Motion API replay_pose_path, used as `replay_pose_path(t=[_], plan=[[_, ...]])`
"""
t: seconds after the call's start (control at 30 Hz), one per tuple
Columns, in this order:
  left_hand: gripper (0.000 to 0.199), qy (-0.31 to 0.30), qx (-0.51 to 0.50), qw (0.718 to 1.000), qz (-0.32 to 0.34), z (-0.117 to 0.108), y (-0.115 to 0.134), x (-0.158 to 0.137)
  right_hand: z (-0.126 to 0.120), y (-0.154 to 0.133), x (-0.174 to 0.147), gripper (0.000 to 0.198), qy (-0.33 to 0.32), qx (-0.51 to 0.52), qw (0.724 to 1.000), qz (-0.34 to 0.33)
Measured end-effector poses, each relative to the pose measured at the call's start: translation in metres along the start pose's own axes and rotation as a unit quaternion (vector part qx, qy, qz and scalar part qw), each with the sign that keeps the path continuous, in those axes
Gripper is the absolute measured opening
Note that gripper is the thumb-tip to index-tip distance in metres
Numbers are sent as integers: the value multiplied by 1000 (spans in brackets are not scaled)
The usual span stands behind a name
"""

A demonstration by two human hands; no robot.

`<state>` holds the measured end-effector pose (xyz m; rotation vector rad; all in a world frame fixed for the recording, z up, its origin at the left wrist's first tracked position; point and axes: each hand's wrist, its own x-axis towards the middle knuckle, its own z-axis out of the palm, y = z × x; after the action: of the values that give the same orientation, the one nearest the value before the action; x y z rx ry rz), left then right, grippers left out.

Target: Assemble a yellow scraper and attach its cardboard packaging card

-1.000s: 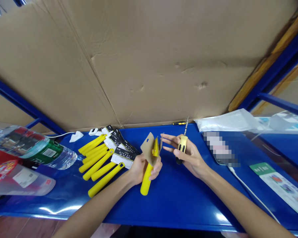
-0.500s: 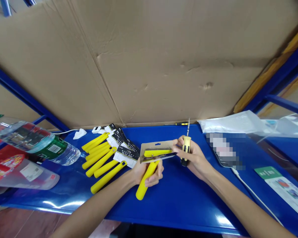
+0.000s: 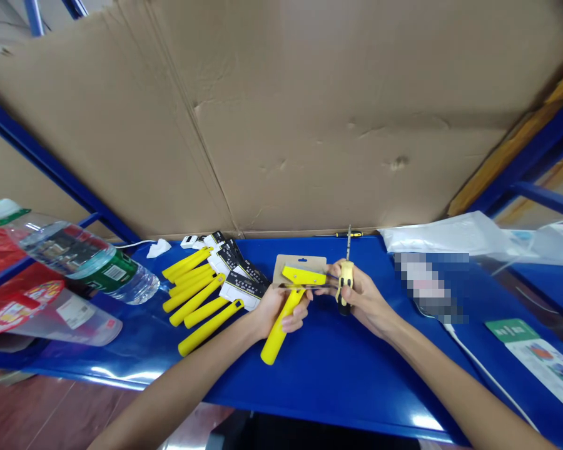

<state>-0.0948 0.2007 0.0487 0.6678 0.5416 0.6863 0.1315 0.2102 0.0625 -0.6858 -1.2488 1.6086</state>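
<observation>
My left hand [image 3: 268, 310] is wrapped around the yellow handle of a T-shaped scraper [image 3: 276, 337], just below its head. A brown card [image 3: 286, 262] with a hanging slot stands behind the yellow head, and a thin edge runs across the head's lower side. In my right hand [image 3: 368, 299] is a screwdriver [image 3: 346, 282] with a cream and black handle, its shaft pointing up. Fingers of that hand also reach the right end of the card and head; their exact grip is blurred. Left of my hands lie several more yellow-handled scrapers [image 3: 211, 326] with black-and-white cards [image 3: 244, 286] at their heads.
A water bottle [image 3: 107, 272] and a clear plastic container [image 3: 75, 315] lean at the left. Another screwdriver [image 3: 349, 235] lies by the cardboard wall [image 3: 309, 137]. At the right are a white plastic bag [image 3: 441, 234], a blurred-out device [image 3: 426, 284] with a cable [image 3: 488, 369], and a leaflet [image 3: 539, 359].
The card and scraper head have tilted, so the yellow head now faces me more fully with the card upright behind it. Both hands keep their holds. The view has shifted slightly.
</observation>
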Motion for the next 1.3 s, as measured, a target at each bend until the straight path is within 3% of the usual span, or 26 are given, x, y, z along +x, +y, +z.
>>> replay_pose_path(t=[0.07,0.2,0.3,0.37,0.43,0.53,0.6,0.77,0.87,0.93,1.03,1.3], plan=[[29,43,22,999,-1,1,0,3,-2,4,2,70,33,-70,997,-3],[43,105,120,987,-14,5,-5,9,-6,10,8,65,169,-197,966,-16],[47,119,222,966,59,14,-8,0,-13,11,12,65,214,-199,956,5],[46,137,315,933,110,21,-7,-18,-17,12,14,65,215,-210,953,26],[42,174,439,868,153,28,-5,-45,-18,12,15,62,196,-241,950,23],[36,215,639,714,190,30,-2,-96,-13,14,13,49,109,-297,948,-7],[40,215,712,642,186,23,-3,-128,-4,15,8,42,42,-315,948,-16],[37,251,769,534,246,-15,-13,-180,16,17,-2,26,-60,-321,945,-6],[33,295,786,462,285,-35,-19,-194,17,17,-4,26,-72,-316,946,-4],[38,318,801,426,276,-43,-22,-197,14,18,-3,28,-66,-316,946,-7],[42,326,817,406,249,-51,-25,-191,9,21,-1,30,-53,-324,944,-15],[44,375,801,401,240,-58,-28,-149,0,26,3,35,-16,-327,944,-30]])
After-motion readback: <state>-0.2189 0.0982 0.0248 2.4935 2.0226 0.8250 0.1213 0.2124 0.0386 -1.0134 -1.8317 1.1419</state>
